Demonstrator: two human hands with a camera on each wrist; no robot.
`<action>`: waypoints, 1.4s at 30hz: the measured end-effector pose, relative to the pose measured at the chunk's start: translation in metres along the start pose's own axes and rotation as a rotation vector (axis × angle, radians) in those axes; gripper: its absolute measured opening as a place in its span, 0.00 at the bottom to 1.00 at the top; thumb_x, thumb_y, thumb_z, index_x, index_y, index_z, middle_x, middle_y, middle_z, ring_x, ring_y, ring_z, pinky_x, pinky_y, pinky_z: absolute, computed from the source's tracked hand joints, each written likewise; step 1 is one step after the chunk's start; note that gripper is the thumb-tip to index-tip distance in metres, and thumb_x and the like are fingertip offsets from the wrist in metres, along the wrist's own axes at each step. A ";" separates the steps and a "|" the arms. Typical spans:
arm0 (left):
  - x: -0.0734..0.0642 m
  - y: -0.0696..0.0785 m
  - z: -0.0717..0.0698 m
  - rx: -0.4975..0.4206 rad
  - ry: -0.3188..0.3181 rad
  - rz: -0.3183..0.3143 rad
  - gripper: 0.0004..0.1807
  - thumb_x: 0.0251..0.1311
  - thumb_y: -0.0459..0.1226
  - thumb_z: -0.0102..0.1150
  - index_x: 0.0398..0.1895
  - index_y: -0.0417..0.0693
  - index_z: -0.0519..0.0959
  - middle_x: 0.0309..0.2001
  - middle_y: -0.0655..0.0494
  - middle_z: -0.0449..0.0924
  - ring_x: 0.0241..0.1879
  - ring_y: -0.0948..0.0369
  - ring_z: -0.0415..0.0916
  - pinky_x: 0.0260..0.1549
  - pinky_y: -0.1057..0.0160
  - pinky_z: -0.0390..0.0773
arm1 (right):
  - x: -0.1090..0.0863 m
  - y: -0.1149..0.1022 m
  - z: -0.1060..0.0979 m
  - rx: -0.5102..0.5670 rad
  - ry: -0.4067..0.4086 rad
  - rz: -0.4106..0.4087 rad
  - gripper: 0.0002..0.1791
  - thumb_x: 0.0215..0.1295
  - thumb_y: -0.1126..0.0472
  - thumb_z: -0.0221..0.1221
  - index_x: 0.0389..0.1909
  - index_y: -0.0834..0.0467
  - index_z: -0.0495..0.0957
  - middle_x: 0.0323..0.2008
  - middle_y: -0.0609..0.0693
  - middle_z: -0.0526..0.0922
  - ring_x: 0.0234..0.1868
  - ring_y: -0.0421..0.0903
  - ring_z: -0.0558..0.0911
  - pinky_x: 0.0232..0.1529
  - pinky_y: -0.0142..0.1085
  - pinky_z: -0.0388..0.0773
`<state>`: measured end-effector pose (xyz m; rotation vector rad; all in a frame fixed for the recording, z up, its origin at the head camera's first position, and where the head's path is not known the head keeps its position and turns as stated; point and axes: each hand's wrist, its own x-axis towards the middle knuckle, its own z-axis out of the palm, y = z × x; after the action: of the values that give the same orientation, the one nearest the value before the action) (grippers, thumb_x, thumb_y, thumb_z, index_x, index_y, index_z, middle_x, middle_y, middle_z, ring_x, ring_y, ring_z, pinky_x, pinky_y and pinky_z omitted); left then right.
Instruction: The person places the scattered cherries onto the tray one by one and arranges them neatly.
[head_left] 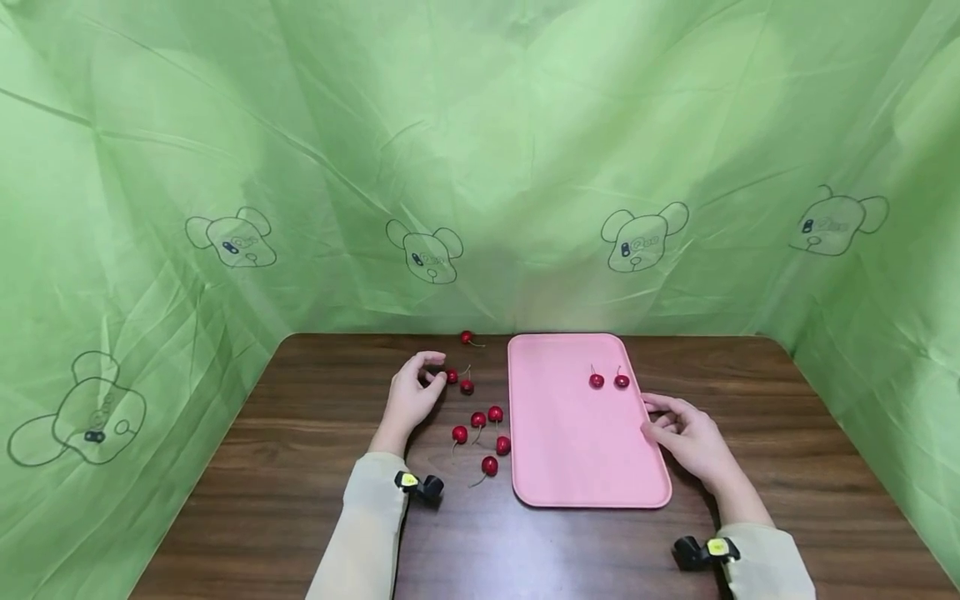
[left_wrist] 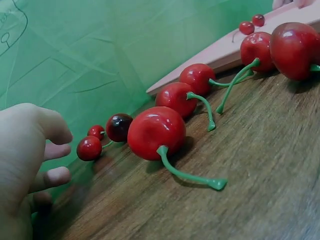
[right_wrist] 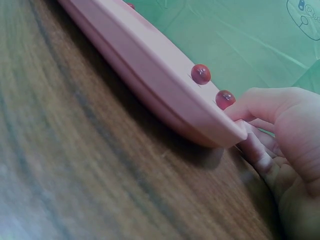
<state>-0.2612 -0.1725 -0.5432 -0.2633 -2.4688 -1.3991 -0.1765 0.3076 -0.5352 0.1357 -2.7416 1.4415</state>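
Observation:
My left hand (head_left: 415, 392) is over the left part of the table, its fingers bent and parted around air. Just beyond its fingertips lies a red cherry (head_left: 452, 376) with a stem; in the left wrist view a small gap separates the hand (left_wrist: 25, 160) from that cherry (left_wrist: 90, 148). Another cherry (head_left: 467, 387) sits close beside it. My right hand (head_left: 693, 442) pinches the right rim of a pink tray (head_left: 577, 450), thumb on top and fingers at the underside, as the right wrist view shows. Two cherries (head_left: 596, 381) rest on the tray near that hand.
Several more cherries, one of them in front (head_left: 489, 466), are scattered left of the tray. A single cherry (head_left: 467, 337) lies at the table's back edge. Green cloth (head_left: 525, 167) with drawn bear heads hangs behind and beside the wooden table (head_left: 300, 500).

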 end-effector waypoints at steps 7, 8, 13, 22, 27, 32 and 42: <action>0.001 -0.001 -0.001 0.037 -0.064 -0.001 0.20 0.69 0.30 0.67 0.63 0.44 0.84 0.59 0.49 0.87 0.42 0.55 0.83 0.42 0.58 0.80 | 0.002 -0.001 -0.001 -0.002 -0.002 0.010 0.28 0.73 0.61 0.71 0.71 0.62 0.79 0.55 0.61 0.86 0.41 0.41 0.83 0.40 0.30 0.80; 0.001 -0.001 -0.002 0.039 -0.070 -0.007 0.20 0.70 0.30 0.67 0.63 0.44 0.85 0.59 0.50 0.87 0.42 0.56 0.83 0.42 0.58 0.79 | 0.001 -0.001 -0.001 -0.005 -0.003 0.012 0.28 0.73 0.61 0.71 0.71 0.62 0.79 0.55 0.61 0.86 0.41 0.41 0.83 0.40 0.30 0.80; 0.000 0.000 -0.002 0.052 -0.092 -0.014 0.20 0.70 0.31 0.66 0.63 0.46 0.85 0.58 0.51 0.88 0.41 0.57 0.82 0.41 0.58 0.79 | 0.000 0.000 -0.001 -0.007 -0.004 0.015 0.28 0.74 0.61 0.71 0.71 0.62 0.79 0.55 0.61 0.86 0.41 0.41 0.83 0.40 0.31 0.80; 0.001 0.001 -0.001 0.064 -0.144 -0.010 0.22 0.70 0.30 0.65 0.66 0.47 0.85 0.56 0.51 0.88 0.40 0.57 0.80 0.42 0.56 0.78 | 0.000 0.002 -0.001 0.001 -0.001 0.008 0.28 0.74 0.60 0.71 0.72 0.61 0.79 0.56 0.60 0.86 0.41 0.41 0.83 0.40 0.31 0.80; 0.000 0.002 -0.001 0.062 -0.161 -0.018 0.22 0.70 0.30 0.65 0.67 0.48 0.84 0.58 0.51 0.87 0.39 0.57 0.79 0.41 0.56 0.78 | 0.000 0.003 -0.001 0.007 -0.003 0.007 0.29 0.73 0.60 0.71 0.72 0.61 0.79 0.56 0.61 0.86 0.41 0.41 0.83 0.40 0.31 0.80; 0.001 0.002 -0.001 0.065 -0.168 0.002 0.23 0.69 0.29 0.65 0.67 0.48 0.84 0.59 0.51 0.88 0.39 0.56 0.78 0.42 0.54 0.77 | 0.001 0.003 -0.001 0.002 0.010 -0.016 0.28 0.73 0.62 0.71 0.70 0.62 0.80 0.55 0.61 0.86 0.40 0.39 0.84 0.40 0.30 0.81; 0.000 0.003 -0.001 0.083 -0.185 -0.001 0.23 0.69 0.30 0.66 0.66 0.51 0.85 0.60 0.52 0.88 0.40 0.56 0.78 0.46 0.52 0.75 | 0.001 0.004 0.000 0.001 0.013 -0.037 0.27 0.72 0.62 0.71 0.70 0.63 0.80 0.55 0.62 0.87 0.40 0.39 0.84 0.40 0.30 0.81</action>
<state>-0.2606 -0.1720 -0.5406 -0.3902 -2.6683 -1.3227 -0.1775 0.3097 -0.5391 0.1758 -2.7134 1.4291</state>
